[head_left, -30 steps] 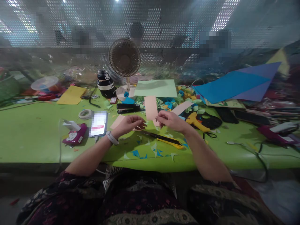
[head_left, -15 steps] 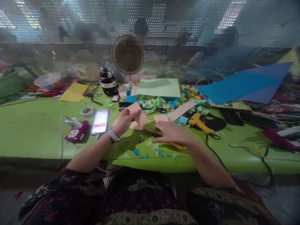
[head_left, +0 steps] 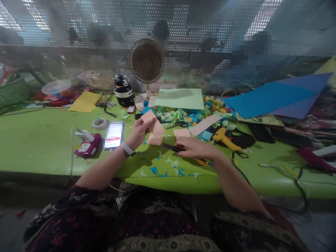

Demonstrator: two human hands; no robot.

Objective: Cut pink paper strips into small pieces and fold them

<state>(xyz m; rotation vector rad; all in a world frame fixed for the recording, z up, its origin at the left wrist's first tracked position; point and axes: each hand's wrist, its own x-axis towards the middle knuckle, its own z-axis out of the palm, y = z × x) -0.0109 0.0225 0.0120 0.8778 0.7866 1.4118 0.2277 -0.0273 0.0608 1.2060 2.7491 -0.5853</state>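
Note:
My left hand (head_left: 140, 131), a watch on its wrist, pinches a peach paper piece (head_left: 152, 123) between thumb and fingers, raised above the table. Just below it lies another peach piece (head_left: 155, 139). My right hand (head_left: 195, 147) is closed, palm down, over what look like scissors (head_left: 178, 148); their dark blade end points left and the hand covers the grip. A yellow-orange part (head_left: 201, 161) shows under that hand; I cannot tell whether it belongs to them. Behind the right hand are a small peach sheet (head_left: 181, 133) and a long peach strip (head_left: 206, 125).
Blue and green scraps (head_left: 157, 170) litter the green table (head_left: 52, 140) before me. A yellow glue gun (head_left: 224, 138) lies right, its cord trailing. A phone (head_left: 113, 134), tape roll (head_left: 99, 123) and purple power strip (head_left: 88, 147) lie left. A fan (head_left: 147, 61) and bottle (head_left: 123, 91) stand behind.
My right hand has lowered and its fingers have closed around the scissors. My left hand keeps the peach paper in nearly the same place. The view has shifted slightly.

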